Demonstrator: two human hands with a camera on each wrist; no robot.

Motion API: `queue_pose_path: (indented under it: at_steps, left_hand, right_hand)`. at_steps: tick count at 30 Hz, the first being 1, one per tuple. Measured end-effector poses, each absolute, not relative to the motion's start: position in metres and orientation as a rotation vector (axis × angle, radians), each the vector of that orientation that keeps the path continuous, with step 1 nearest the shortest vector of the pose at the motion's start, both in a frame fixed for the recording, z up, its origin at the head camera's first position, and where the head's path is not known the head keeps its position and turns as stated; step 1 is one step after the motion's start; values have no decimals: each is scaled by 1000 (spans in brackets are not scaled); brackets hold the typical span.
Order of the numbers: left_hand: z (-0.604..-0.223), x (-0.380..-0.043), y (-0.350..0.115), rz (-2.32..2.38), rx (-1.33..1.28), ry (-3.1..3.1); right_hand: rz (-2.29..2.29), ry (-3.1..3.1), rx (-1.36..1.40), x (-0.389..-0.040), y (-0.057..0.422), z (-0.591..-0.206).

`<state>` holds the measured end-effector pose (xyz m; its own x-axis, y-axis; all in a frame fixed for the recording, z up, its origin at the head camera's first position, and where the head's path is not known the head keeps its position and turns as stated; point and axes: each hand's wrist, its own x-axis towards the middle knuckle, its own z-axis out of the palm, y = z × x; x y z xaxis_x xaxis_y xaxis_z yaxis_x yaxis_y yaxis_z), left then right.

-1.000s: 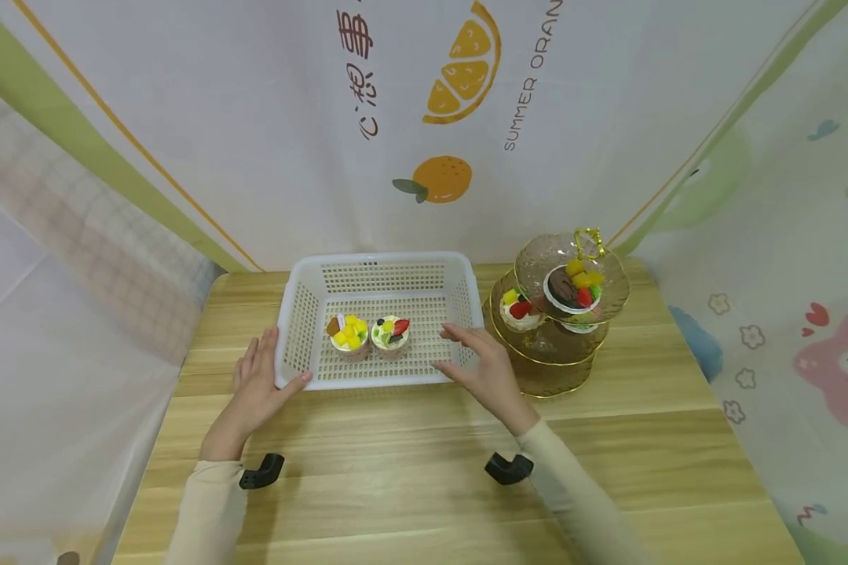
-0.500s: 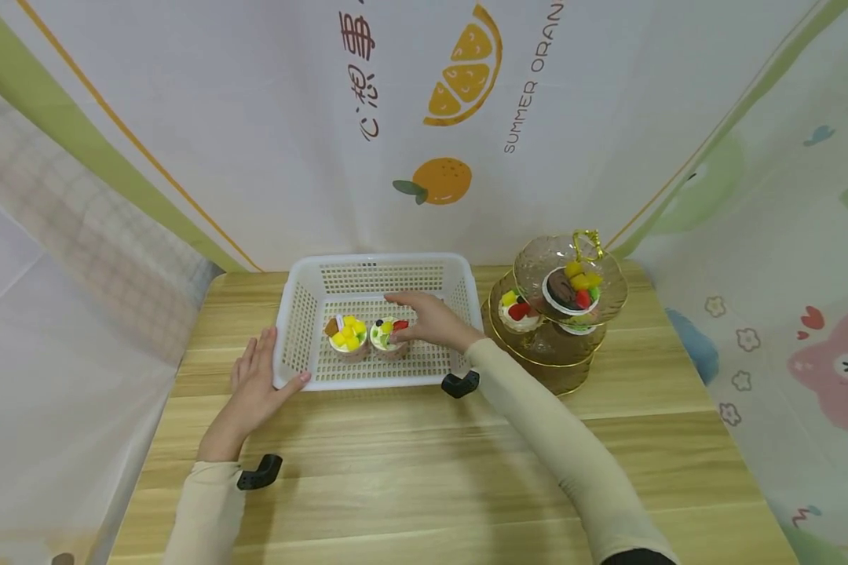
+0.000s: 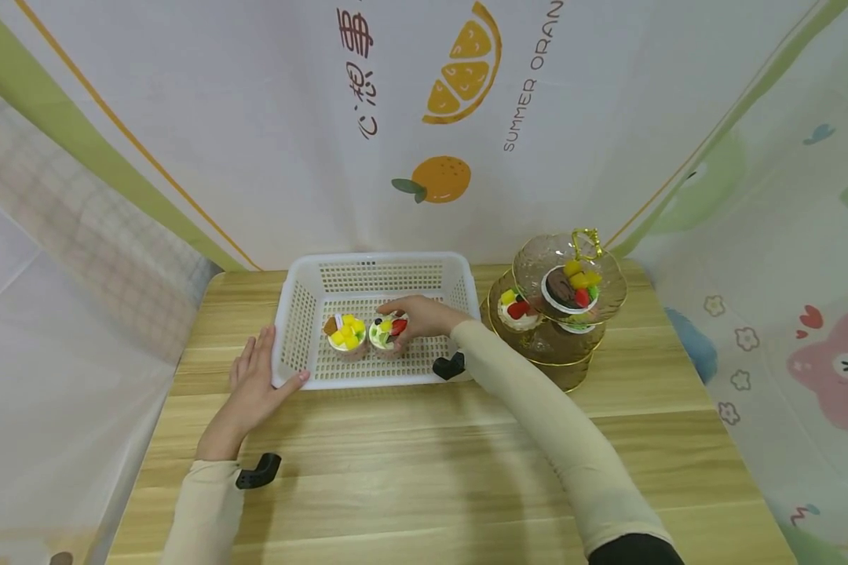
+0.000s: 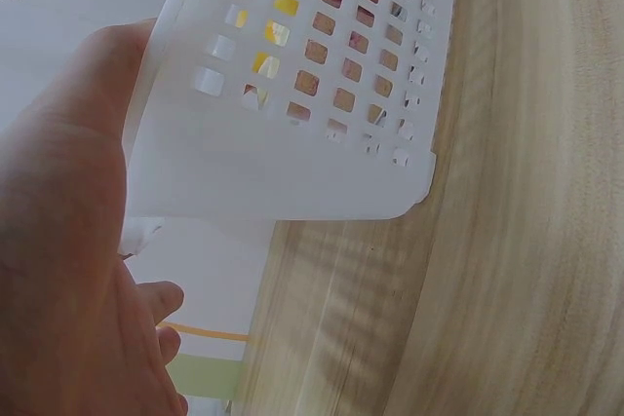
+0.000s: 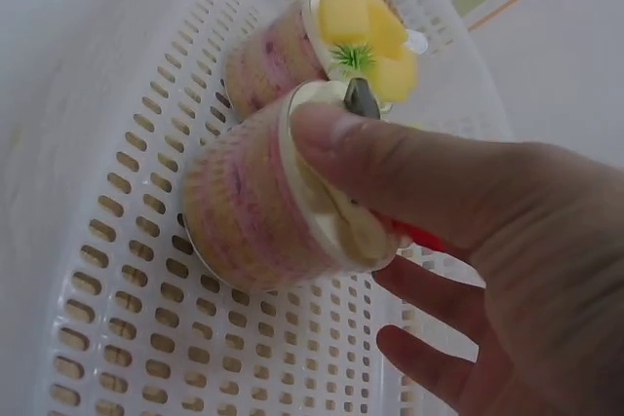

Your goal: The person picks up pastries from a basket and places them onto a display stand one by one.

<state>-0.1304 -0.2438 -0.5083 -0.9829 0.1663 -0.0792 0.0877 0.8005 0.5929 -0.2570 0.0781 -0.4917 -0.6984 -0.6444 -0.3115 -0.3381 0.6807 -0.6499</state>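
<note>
A white plastic basket [image 3: 376, 382] stands on the table with two clear cake cups in it. My right hand [image 3: 424, 318] reaches inside and pinches the nearer cake cup [image 5: 249, 202] at its rim, the thumb over the cream edge and fingers on the far side. Cream, a strawberry and green fruit top this cup. Beside it stands the other cake cup [image 5: 273, 60], topped with yellow mango cubes. My left hand [image 3: 250, 392] rests at the basket's front left corner, fingers straight along the outer side and thumb at the front rim [image 4: 161, 36].
Right of the basket, a tiered amber cake stand [image 3: 611, 298] with gold edges rises close to my right forearm. A chocolate cake [image 3: 561, 289] with fruit sits on its top tier, and a strawberry-topped cake [image 3: 517, 311] sits lower. A printed curtain [image 3: 396, 227] hangs behind the wooden table [image 3: 367, 486].
My right hand has moved left from the basket's right side to the strawberry-topped cake cup and closed its fingers on the rim. The left hand has stayed at the corner.
</note>
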Motion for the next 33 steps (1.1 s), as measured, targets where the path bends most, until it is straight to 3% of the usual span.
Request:
queue_pose_path:
  at_steps: [33]
  left_hand:
    - [-509, -131, -244, 925, 191, 2856]
  right_hand:
    - [-944, 2382, -584, -263, 84, -516]
